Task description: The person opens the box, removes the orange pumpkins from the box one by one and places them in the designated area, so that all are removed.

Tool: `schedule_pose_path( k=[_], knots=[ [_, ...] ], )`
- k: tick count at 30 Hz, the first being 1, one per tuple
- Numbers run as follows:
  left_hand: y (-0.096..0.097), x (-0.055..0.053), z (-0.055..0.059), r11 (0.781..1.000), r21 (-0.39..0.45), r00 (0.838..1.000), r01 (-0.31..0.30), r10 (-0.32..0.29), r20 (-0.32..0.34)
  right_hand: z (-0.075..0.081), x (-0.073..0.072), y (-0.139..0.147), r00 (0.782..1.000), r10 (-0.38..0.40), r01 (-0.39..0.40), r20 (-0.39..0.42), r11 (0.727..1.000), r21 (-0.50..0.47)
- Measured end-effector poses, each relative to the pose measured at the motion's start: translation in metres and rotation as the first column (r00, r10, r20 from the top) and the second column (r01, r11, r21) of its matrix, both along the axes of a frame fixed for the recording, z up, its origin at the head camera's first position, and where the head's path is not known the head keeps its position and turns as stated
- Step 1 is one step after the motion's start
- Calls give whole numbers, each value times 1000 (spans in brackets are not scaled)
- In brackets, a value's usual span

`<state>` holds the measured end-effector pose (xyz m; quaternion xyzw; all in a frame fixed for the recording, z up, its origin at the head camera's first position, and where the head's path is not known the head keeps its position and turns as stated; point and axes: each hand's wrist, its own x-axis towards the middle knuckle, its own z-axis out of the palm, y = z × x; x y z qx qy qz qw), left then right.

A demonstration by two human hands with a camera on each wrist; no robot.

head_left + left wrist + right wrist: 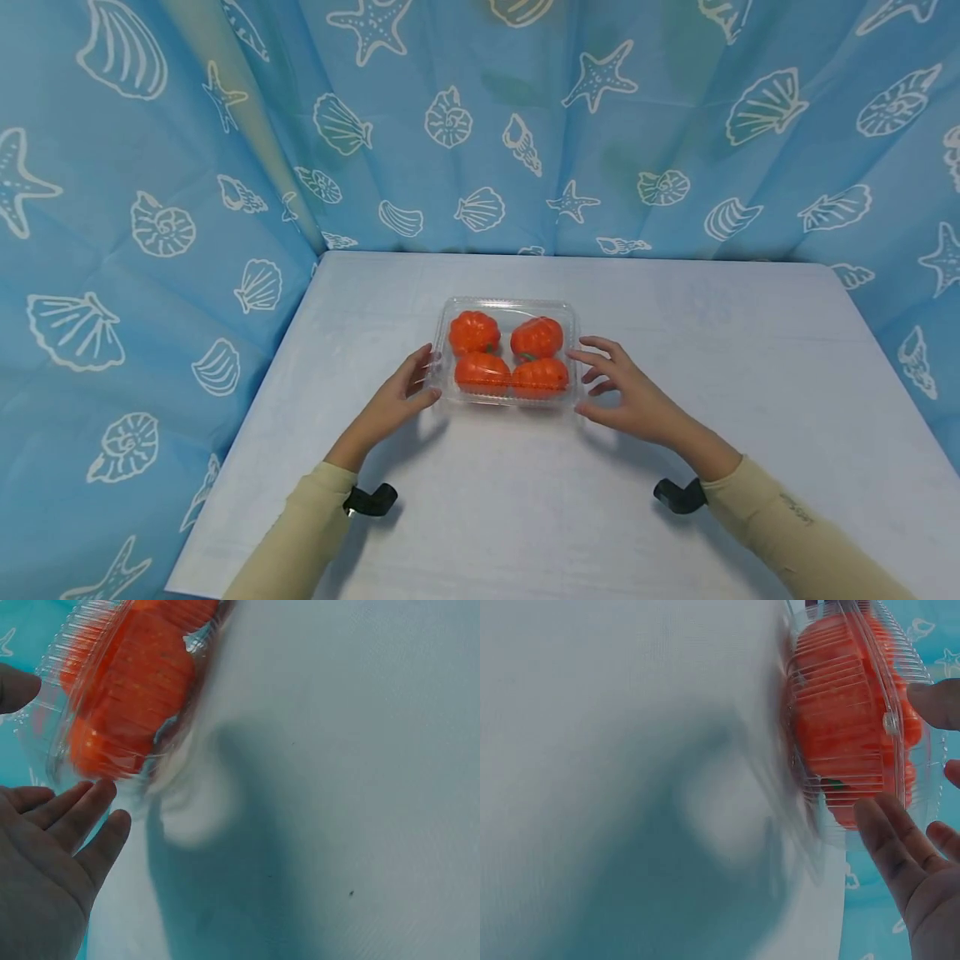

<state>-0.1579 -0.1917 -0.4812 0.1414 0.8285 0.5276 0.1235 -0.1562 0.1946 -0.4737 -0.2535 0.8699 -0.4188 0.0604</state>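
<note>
A clear plastic clamshell box (pixel 468 398) sits on the table with its lid down. Inside it are several ribbed orange-red vegetables (pixel 474 332) that look like small pumpkins, with bits of green stem. My left hand (pixel 390 404) is at the box's left side, fingers spread and gently bent, thumb near the front corner. On the opposite side, my right hand (pixel 626 396) has its fingers apart, fingertips right at the box's right edge. Each wrist view shows the fingertips beside the clear wall, with the thumb (pixel 936 703) over the lid side in the right one.
The table (pixel 510 517) wears a white cover. A blue curtain (pixel 540 125) with shell and starfish prints hangs behind it and down the left and right sides. Dark wrist cameras (pixel 372 500) sit at the cuffs of both beige sleeves.
</note>
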Motion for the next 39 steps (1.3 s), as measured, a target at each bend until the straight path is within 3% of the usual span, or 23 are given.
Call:
schedule_pose_path(
  k=[7, 21, 30, 39],
  knots=[
    [3, 0, -2, 999, -39, 997, -32, 34, 64, -1, -3, -6, 1000, 22, -21, -14, 1000, 13],
    [6, 0, -12, 999, -32, 1000, -6, 7, 26, -3, -7, -13, 1000, -17, 18, -19, 998, 68],
    [9, -1, -16, 994, 109, 998, 11, -18, 65, -5, -10, -20, 1000, -25, 24, 18, 999, 41],
    [16, 1, -19, 995, 97, 998, -35, 29, 64, -5, -14, -20, 999, -32, 30, 19, 998, 60]
  ],
)
